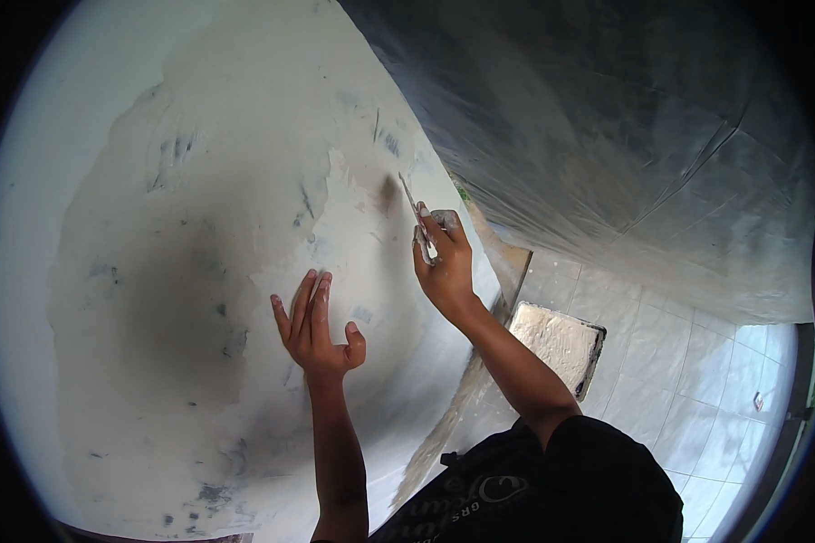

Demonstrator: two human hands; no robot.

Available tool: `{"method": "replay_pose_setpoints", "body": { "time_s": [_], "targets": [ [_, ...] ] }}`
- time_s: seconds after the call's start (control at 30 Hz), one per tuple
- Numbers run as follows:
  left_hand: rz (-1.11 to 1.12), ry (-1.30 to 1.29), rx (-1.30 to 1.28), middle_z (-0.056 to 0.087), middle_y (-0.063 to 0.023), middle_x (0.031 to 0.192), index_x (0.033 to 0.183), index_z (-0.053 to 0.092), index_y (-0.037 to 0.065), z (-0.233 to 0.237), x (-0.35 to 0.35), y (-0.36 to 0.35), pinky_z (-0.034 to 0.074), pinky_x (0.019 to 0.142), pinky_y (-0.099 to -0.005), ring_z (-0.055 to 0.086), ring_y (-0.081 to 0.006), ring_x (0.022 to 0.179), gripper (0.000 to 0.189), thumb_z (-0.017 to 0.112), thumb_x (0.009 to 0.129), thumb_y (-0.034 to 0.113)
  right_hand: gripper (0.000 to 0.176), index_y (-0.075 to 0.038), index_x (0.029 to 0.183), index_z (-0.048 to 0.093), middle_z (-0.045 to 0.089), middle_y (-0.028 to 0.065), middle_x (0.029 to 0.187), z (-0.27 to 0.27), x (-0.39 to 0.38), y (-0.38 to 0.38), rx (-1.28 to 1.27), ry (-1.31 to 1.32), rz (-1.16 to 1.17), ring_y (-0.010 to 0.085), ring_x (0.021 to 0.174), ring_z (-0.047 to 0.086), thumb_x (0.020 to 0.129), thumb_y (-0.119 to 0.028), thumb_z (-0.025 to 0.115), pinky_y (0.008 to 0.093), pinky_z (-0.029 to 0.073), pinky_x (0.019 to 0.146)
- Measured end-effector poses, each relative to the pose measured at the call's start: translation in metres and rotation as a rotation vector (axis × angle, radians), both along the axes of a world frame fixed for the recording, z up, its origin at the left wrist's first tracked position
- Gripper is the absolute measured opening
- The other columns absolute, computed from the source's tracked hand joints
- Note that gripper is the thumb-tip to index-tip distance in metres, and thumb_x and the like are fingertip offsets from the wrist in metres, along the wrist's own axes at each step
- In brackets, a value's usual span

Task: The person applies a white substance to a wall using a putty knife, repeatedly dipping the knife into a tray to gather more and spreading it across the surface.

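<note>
A large pale wall (154, 299) fills the left side, with patches of off-white filler and scattered dark marks on it. My left hand (315, 337) is at the wall, its fingers stretched upward and thumb apart, holding nothing. In my right hand (445, 262), to the right and higher up, I grip a putty knife (409, 194) seen nearly edge-on. Its thin blade points up and left, close to the wall, above a brownish smudge of shadow. White smears cover the fingers of my right hand and the tool's handle.
A dark-rimmed tray (598, 348) filled with cream-coloured filler lies on the tiled floor (661, 362), below my right forearm. Grey plastic sheeting (607, 136) hangs along the upper right, beyond the wall's edge. A small reddish object (758, 401) is on the tiles at far right.
</note>
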State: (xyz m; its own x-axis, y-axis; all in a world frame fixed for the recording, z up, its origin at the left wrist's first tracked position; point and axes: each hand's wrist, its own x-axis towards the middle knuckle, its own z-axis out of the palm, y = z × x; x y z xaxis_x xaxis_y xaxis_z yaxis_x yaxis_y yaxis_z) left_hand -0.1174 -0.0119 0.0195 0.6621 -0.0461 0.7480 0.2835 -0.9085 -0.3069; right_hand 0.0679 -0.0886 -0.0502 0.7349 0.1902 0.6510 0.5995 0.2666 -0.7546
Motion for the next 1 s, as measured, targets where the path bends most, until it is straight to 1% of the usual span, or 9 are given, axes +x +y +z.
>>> {"method": "replay_pose_setpoints", "body": {
  "time_s": [0.27, 0.4, 0.53, 0.63, 0.73, 0.8, 0.87, 0.93, 1.0],
  "targets": [
    [0.004, -0.027, 0.002, 0.067, -0.0101, 0.118, 0.122, 0.056, 0.001, -0.001, 0.001, 0.001, 0.017, 0.116, -0.0544, 0.060, -0.0282, 0.118, 0.051, 0.045, 0.079, 0.025, 0.044, 0.006, 0.119, 0.059, 0.055, 0.0172, 0.096, 0.019, 0.015, 0.005, 0.064, -0.032, -0.054, 0.0300, 0.084, 0.057, 0.075, 0.007, 0.064, 0.0361, 0.048, 0.074],
    [0.003, -0.033, -0.001, 0.067, -0.0101, 0.118, 0.122, 0.056, 0.001, -0.001, 0.002, 0.001, 0.016, 0.116, -0.0542, 0.060, -0.0285, 0.118, 0.051, 0.046, 0.079, 0.025, 0.042, 0.006, 0.116, 0.061, 0.057, 0.0175, 0.096, 0.013, 0.021, 0.004, 0.100, -0.023, -0.115, 0.0284, 0.078, 0.059, 0.074, 0.006, 0.065, 0.0337, 0.050, 0.070],
    [-0.003, -0.029, 0.005, 0.067, -0.0100, 0.118, 0.124, 0.055, 0.001, -0.001, 0.001, 0.001, 0.016, 0.116, -0.0542, 0.059, -0.0285, 0.119, 0.051, 0.046, 0.079, 0.025, 0.035, 0.007, 0.110, 0.062, 0.062, 0.0169, 0.088, 0.013, 0.022, -0.004, 0.198, 0.207, 0.050, 0.0227, 0.077, 0.064, 0.075, 0.008, 0.063, 0.0307, 0.053, 0.069],
    [0.000, -0.027, 0.012, 0.067, -0.0100, 0.118, 0.125, 0.054, 0.002, -0.001, 0.001, 0.001, 0.016, 0.116, -0.0541, 0.059, -0.0283, 0.119, 0.052, 0.046, 0.079, 0.025, 0.029, 0.008, 0.106, 0.063, 0.065, 0.0159, 0.094, 0.009, 0.025, -0.013, 0.099, 0.318, 0.145, 0.0192, 0.082, 0.065, 0.077, 0.008, 0.060, 0.0299, 0.053, 0.074],
    [-0.010, -0.027, 0.015, 0.067, -0.0101, 0.119, 0.126, 0.053, 0.002, -0.002, 0.001, 0.002, 0.015, 0.116, -0.0542, 0.058, -0.0283, 0.120, 0.052, 0.046, 0.080, 0.025, 0.028, 0.008, 0.108, 0.062, 0.067, 0.0136, 0.099, -0.008, 0.028, -0.014, 0.241, 0.424, 0.253, 0.0155, 0.088, 0.064, 0.081, 0.007, 0.057, 0.0288, 0.051, 0.079],
    [-0.013, -0.020, 0.003, 0.067, -0.0103, 0.119, 0.127, 0.053, 0.002, -0.004, 0.002, 0.002, 0.015, 0.116, -0.0543, 0.058, -0.0283, 0.121, 0.053, 0.046, 0.080, 0.026, 0.022, 0.003, 0.110, 0.061, 0.064, 0.0015, 0.085, -0.019, 0.027, -0.027, 0.278, 0.589, 0.310, 0.0077, 0.070, 0.054, 0.088, 0.000, 0.058, 0.0234, 0.045, 0.062],
    [-0.059, -0.029, -0.047, 0.066, -0.0130, 0.121, 0.131, 0.048, 0.003, -0.009, 0.005, -0.001, 0.013, 0.115, -0.0567, 0.055, -0.0316, 0.124, 0.051, 0.044, 0.086, 0.027, 0.028, 0.003, 0.118, 0.059, 0.066, 0.0065, 0.104, -0.035, 0.025, -0.045, 0.277, 0.631, 0.354, 0.0120, 0.091, 0.061, 0.090, 0.000, 0.057, 0.0265, 0.049, 0.083],
    [-0.085, 0.006, -0.127, 0.061, -0.0163, 0.128, 0.133, 0.047, 0.001, -0.022, 0.012, -0.006, 0.011, 0.115, -0.0568, 0.050, -0.0338, 0.129, 0.053, 0.044, 0.087, 0.027, 0.029, 0.005, 0.117, 0.058, 0.066, 0.0079, 0.102, -0.055, 0.025, -0.066, 0.273, 0.751, 0.375, 0.0110, 0.090, 0.060, 0.088, 0.000, 0.058, 0.0249, 0.049, 0.075],
    [-0.206, -0.037, -0.280, 0.058, -0.0168, 0.133, 0.135, 0.047, 0.000, -0.042, 0.029, -0.014, 0.013, 0.116, -0.0550, 0.047, -0.0350, 0.131, 0.057, 0.045, 0.084, 0.026, 0.031, 0.005, 0.120, 0.057, 0.065, 0.0078, 0.104, -0.063, 0.023, -0.090, 0.338, 0.757, 0.393, 0.0128, 0.094, 0.060, 0.090, -0.001, 0.059, 0.0268, 0.052, 0.080]
  ]
}}
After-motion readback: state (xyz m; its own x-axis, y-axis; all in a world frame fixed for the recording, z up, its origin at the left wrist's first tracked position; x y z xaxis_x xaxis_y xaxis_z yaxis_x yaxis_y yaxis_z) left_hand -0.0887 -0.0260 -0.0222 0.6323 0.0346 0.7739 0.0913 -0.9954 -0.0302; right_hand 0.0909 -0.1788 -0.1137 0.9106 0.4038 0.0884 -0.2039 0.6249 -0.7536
